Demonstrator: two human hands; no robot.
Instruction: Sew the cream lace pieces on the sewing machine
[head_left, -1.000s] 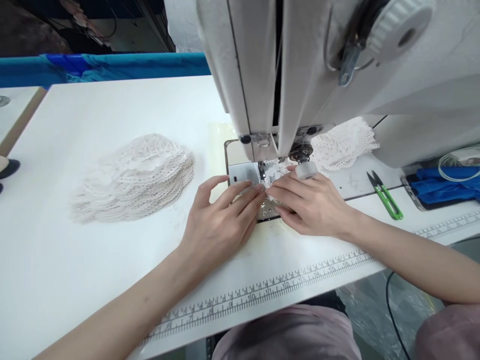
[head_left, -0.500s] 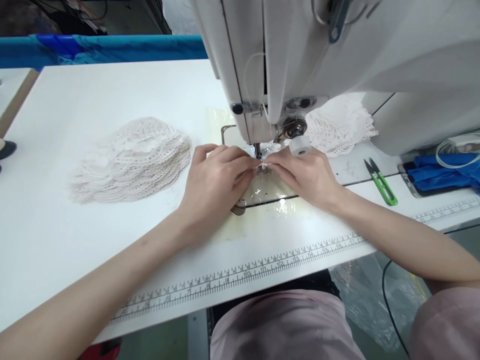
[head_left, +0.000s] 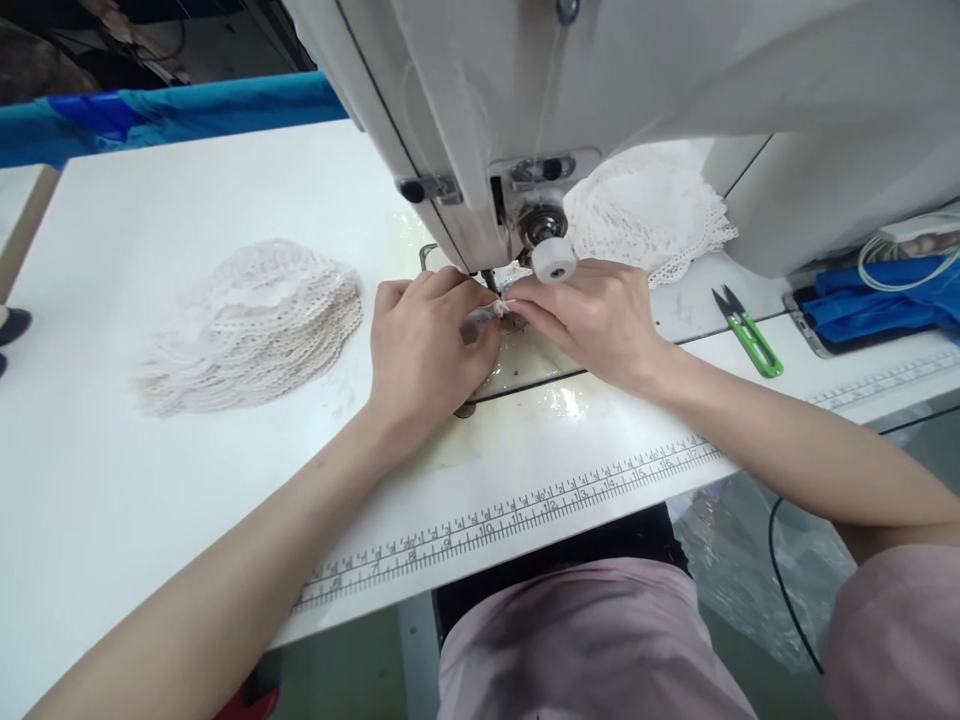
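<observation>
Under the needle of the white sewing machine (head_left: 480, 200), a small piece of white lace (head_left: 501, 308) is pinched between my two hands. My left hand (head_left: 431, 350) is closed on its left side, thumb and forefinger meeting near the presser foot (head_left: 490, 281). From the right, my right hand (head_left: 592, 315) grips the lace with its fingertips, just below the white tension knob (head_left: 553, 260). Most of the lace is hidden by my fingers. The metal needle plate (head_left: 525, 375) lies beneath both hands.
A stack of white lace pieces (head_left: 255, 325) lies on the table at left. More white lace (head_left: 645, 215) sits behind my right hand. Green thread snips (head_left: 750, 332) lie at right, beside a phone (head_left: 810, 325) and blue cloth (head_left: 885, 298). A printed ruler (head_left: 510, 528) runs along the front edge.
The view has shifted and tilted slightly, so the machine head appears further left. Both hands remain at the needle, and the left thumb and forefinger are now bent further apart around the lace.
</observation>
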